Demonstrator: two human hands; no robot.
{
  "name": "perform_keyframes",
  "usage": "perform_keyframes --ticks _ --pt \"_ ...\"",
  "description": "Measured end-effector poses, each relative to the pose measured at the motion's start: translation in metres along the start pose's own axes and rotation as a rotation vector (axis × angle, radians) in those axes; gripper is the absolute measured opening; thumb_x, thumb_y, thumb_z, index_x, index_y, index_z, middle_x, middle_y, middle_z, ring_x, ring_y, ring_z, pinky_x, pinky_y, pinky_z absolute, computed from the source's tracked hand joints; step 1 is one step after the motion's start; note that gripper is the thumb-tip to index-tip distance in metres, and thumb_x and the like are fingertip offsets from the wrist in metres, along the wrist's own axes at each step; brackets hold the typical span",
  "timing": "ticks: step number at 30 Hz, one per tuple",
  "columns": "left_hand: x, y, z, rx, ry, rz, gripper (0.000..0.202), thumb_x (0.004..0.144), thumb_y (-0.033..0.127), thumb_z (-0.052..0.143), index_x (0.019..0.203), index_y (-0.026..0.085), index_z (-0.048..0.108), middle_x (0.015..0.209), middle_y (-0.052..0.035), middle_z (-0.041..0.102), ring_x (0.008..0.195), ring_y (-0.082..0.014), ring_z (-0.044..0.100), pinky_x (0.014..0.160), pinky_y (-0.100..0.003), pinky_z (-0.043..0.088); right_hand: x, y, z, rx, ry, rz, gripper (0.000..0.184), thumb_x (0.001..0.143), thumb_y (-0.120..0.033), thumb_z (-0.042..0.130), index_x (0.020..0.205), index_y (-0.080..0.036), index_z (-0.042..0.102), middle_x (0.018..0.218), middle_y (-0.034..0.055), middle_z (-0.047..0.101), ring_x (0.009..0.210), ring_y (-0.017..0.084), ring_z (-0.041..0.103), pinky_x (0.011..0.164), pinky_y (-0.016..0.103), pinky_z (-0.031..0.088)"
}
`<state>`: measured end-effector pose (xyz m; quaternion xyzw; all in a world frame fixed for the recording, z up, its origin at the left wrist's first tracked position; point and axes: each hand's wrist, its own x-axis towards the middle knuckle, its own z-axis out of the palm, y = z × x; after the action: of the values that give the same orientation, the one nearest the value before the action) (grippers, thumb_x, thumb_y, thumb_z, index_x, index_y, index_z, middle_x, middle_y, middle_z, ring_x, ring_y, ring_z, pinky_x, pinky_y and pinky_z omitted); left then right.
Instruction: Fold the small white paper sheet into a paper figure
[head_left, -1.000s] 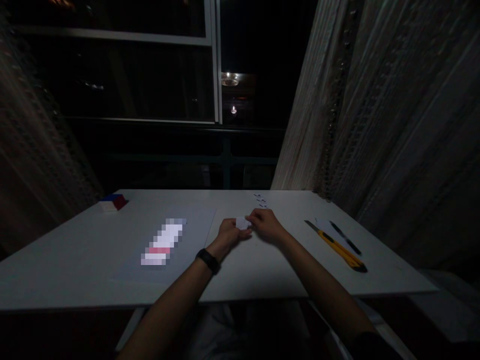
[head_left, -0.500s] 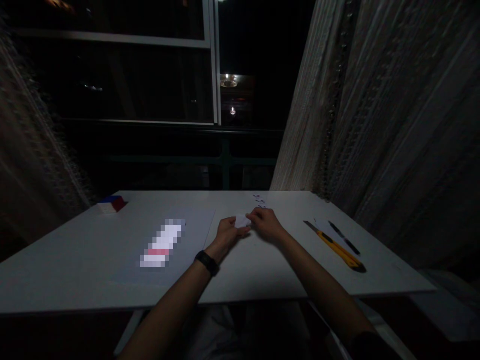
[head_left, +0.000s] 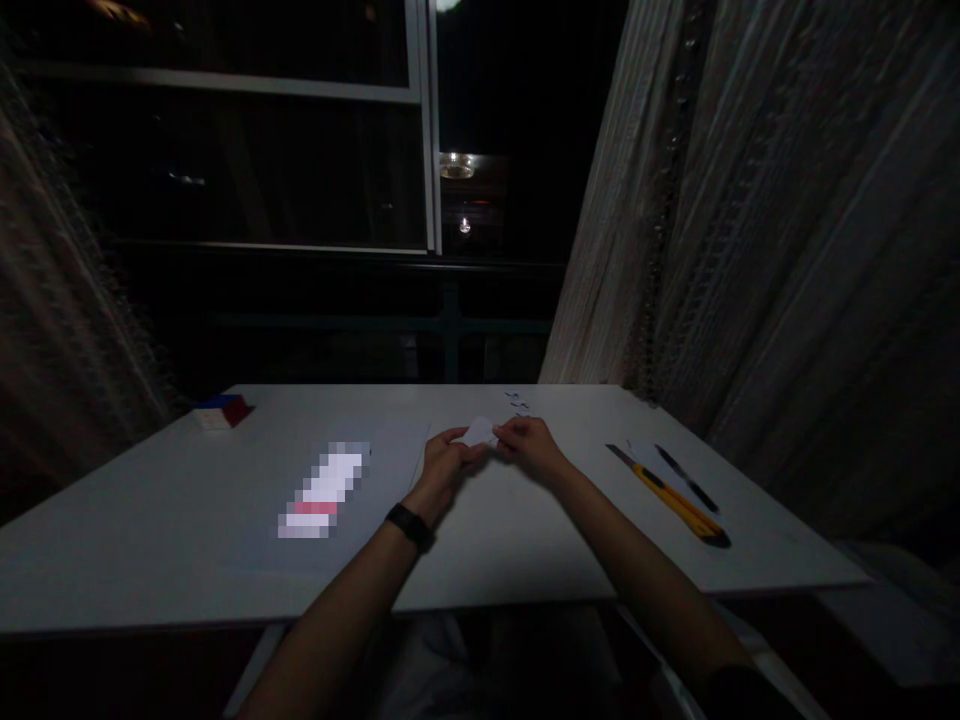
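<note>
Between my two hands, just above the middle of the table, is a small piece of white paper. My left hand, with a dark band on its wrist, grips the paper's left side between thumb and fingers. On the right edge, my right hand pinches the same paper with its fingertips. Past my right hand, several dark marks or small marked slips show near the table's far edge; they are too small to read.
A yellow box cutter with its blade out and a black pen lie to the right. A large white sheet lies at left under a bright, blurred-out rectangle. A coloured cube sits at the far left of the white table.
My left hand has shifted slightly left, and the paper now shows a rounded upper edge instead of a flatter one. My right hand keeps its pinch in nearly the same place.
</note>
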<state>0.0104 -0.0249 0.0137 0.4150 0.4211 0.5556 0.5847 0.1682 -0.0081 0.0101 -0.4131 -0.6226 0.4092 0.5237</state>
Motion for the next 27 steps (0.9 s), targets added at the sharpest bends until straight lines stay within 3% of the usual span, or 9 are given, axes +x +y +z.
perform_keyframes --ticks 7,12,17,22,27 --pt "-0.003 0.004 0.001 -0.027 -0.059 -0.023 0.05 0.042 0.009 0.075 0.091 0.008 0.063 0.068 -0.0071 0.066 0.055 -0.0143 0.059 0.054 -0.025 0.046 -0.002 -0.01 -0.013 0.058 -0.124 0.034 0.034 0.055 -0.044 0.074 0.058 -0.012 0.063 0.049 0.0018 0.059 0.044 0.011 0.05 0.045 0.024 0.038" --pt "-0.002 0.002 0.002 -0.061 -0.084 -0.006 0.048 0.046 0.017 0.08 0.09 0.009 0.062 0.07 -0.0065 0.065 0.057 -0.012 0.059 0.058 -0.024 0.048 -0.001 -0.011 -0.011 0.08 -0.011 0.042 0.032 0.053 -0.042 0.075 0.057 -0.012 0.065 0.052 0.0036 0.062 0.046 0.011 0.051 0.046 0.024 0.039" --pt "-0.001 0.001 0.001 -0.062 -0.177 0.021 0.041 0.056 0.036 0.076 0.085 0.01 0.065 0.082 -0.0107 0.066 0.069 -0.0139 0.061 0.061 -0.023 0.048 -0.004 -0.005 0.01 0.17 0.162 0.04 0.034 0.054 -0.046 0.073 0.06 -0.013 0.066 0.053 0.0035 0.062 0.045 0.01 0.049 0.044 0.023 0.038" --pt "0.002 0.0 0.0 -0.095 -0.089 0.15 0.035 0.061 0.044 0.071 0.062 0.01 0.062 0.061 -0.004 0.061 0.061 -0.012 0.058 0.064 -0.024 0.046 -0.012 -0.002 0.028 0.276 0.091 0.116 0.032 0.056 -0.043 0.073 0.064 -0.013 0.065 0.059 0.0043 0.064 0.045 0.009 0.051 0.043 0.022 0.038" --pt "0.002 0.001 -0.002 -0.056 -0.07 0.16 0.035 0.057 0.043 0.073 0.062 0.009 0.065 0.062 -0.0063 0.062 0.059 -0.0133 0.056 0.059 -0.025 0.044 -0.015 -0.004 0.027 0.318 -0.025 0.195 0.03 0.052 -0.038 0.076 0.061 -0.013 0.063 0.056 0.0027 0.064 0.042 0.009 0.051 0.042 0.022 0.04"
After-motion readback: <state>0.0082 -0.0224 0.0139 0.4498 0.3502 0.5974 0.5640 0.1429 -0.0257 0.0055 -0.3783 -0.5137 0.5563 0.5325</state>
